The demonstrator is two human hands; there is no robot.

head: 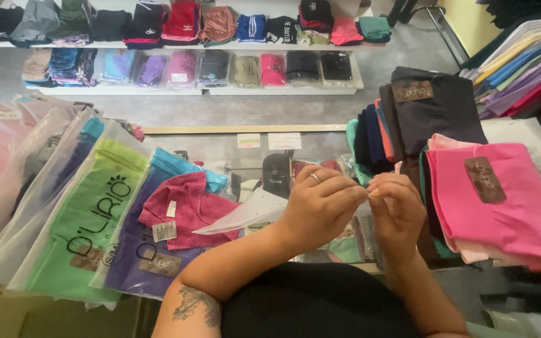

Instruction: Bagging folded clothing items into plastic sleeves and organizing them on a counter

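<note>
My left hand (320,203), with a ring on one finger, and my right hand (397,209) meet fingertip to fingertip above a glass counter (245,129). They pinch something very small between them; I cannot tell what it is. A white paper sheet (239,216) sticks out to the left from under my left hand. A pink folded garment (186,209) with a white tag lies just left of it. A stack of pink folded clothes (493,200) with a brown tag sits right of my right hand.
Clear bags with green (89,225), purple (136,250) and pink garments lie across the counter's left. Dark folded clothes (433,106) are piled at the right. White shelves (195,91) of folded clothes stand beyond. A black card terminal (276,172) is on the counter.
</note>
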